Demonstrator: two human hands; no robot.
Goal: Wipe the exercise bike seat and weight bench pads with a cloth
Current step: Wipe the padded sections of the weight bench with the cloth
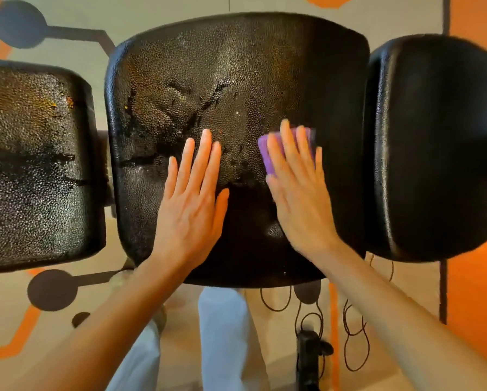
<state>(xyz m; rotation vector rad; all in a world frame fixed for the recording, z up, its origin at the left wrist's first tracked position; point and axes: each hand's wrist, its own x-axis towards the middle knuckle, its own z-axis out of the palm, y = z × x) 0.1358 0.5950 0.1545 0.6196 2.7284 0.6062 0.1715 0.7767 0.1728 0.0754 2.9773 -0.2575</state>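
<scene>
The purple cloth (267,156) lies on the middle black pad (236,80), pressed flat under the right hand (295,187). The left hand (191,198) rests open beside it. Most unwiped pad lies up and left.

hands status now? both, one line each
Left hand: open, flat on the middle pad, holding nothing.
Right hand: open, fingers spread, pressing the purple cloth flat onto the same pad.
</scene>
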